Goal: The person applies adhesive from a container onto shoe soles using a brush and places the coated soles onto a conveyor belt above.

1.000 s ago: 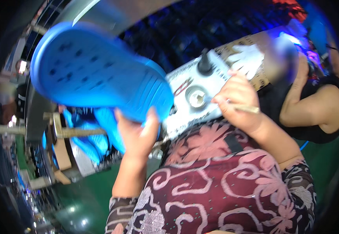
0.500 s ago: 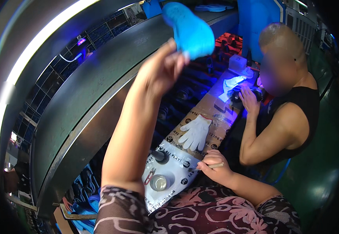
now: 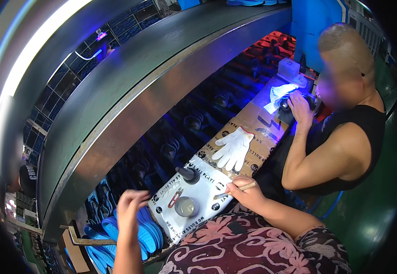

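My right hand [image 3: 245, 191] grips a thin brush [image 3: 235, 190] with a wooden handle, its bristle end over the plastic-covered board [image 3: 162, 224]. My left hand [image 3: 131, 205] is held empty above the pile of blue shoe soles [image 3: 147, 232] at lower left, fingers bent loosely toward the board and slightly blurred. Between my hands, a clear cup [image 3: 186, 207] with pale liquid stands on the board. Beside it lie red-handled thread snips [image 3: 175, 198], and a dark cone-shaped object [image 3: 187, 174] is a little farther off.
A white glove [image 3: 234, 148] rests on the cardboard-covered stretch beyond. At right, a co-worker [image 3: 340, 150] handles a dark shoe [image 3: 294, 104] under violet light. The green conveyor belt [image 3: 130, 68] runs along the left, with shoes on a dark lower level beneath it. A metal-edged bracket [image 3: 77, 239] juts out near the soles.
My left hand has let go of a blue sole at the conveyor and come down to the lower left. My right hand still holds the brush, nearly unmoved.
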Demonstrator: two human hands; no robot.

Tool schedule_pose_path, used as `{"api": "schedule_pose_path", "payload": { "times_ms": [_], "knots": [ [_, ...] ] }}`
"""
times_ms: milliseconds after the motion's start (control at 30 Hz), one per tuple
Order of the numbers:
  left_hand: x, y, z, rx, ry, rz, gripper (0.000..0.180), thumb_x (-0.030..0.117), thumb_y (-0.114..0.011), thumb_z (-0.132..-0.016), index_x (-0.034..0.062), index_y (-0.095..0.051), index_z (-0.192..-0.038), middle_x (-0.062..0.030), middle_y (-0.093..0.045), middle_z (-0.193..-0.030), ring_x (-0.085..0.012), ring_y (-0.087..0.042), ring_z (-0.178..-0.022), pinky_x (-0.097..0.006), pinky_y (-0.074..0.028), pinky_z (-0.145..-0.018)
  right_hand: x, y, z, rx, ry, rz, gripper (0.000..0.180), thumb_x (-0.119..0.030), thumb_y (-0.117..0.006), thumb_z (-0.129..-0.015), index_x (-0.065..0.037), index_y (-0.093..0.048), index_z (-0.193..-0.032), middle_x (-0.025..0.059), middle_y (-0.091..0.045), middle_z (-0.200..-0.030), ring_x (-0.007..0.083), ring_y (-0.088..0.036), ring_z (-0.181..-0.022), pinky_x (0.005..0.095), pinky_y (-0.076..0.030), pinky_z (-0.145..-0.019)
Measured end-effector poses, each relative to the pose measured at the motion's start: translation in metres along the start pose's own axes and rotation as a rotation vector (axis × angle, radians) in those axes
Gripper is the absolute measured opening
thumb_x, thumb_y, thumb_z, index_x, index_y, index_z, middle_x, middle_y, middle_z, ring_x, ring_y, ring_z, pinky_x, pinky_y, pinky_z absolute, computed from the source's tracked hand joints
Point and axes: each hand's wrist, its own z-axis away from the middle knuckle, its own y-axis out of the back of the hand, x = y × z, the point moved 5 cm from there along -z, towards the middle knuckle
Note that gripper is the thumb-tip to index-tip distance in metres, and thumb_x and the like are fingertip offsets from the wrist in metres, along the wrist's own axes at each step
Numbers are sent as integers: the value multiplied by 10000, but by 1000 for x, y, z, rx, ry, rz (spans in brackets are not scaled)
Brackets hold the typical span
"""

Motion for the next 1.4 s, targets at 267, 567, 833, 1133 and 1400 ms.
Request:
{"api": "schedule_pose_path", "payload": {
  "times_ms": [267, 567, 833, 1133, 1400],
  "knots": [
    [-156, 197, 193, 957, 77, -733, 273, 133, -622, -846, -13, -553, -1067, -169, -570, -1075, -228, -564, -915, -347, -461, -784, -2, -71, -1, -173, -250, -227, 240, -179, -602, -917, -14, -670, -756, 66, -630, -683, 137, -582, -646, 284, -458, -602],
    [-191, 193, 171, 693, 105, -1080, 250, 121, -617, -768, 20, -567, -991, -122, -580, -831, -297, -583, -768, -391, -479, -691, 4, -88, 7, -172, -305, -166, 324, -222, -527, -966, 9, -645, -772, 38, -602, -682, 96, -531, -630, 238, -421, -611],
    [-180, 210, 172, 661, 308, -1010, 166, 121, -572, -781, 24, -512, -901, -119, -594, -734, -311, -584, -666, -413, -469, -605, -2, -109, 6, -231, -322, -150, 349, -258, -532, -964, 4, -650, -766, 34, -586, -661, 98, -530, -634, 237, -412, -612],
    [-161, 149, 172, 293, 331, 718, 520, 193, -647, -790, -14, -479, -1236, -128, -598, -1111, -224, -606, -983, -349, -479, -902, -2, -109, 2, -197, -358, -180, 357, -256, -528, -961, 18, -647, -764, 48, -601, -685, 107, -532, -641, 245, -428, -627],
    [-122, 58, 108, 244, 53, 328, 593, 75, -659, -804, -14, -353, -1304, -144, -543, -1176, -217, -581, -1036, -345, -493, -894, -71, -116, -19, -258, -151, -223, 409, -263, -461, -986, 9, -651, -747, 80, -643, -720, 135, -549, -668, 337, -440, -905]
  ]
}}
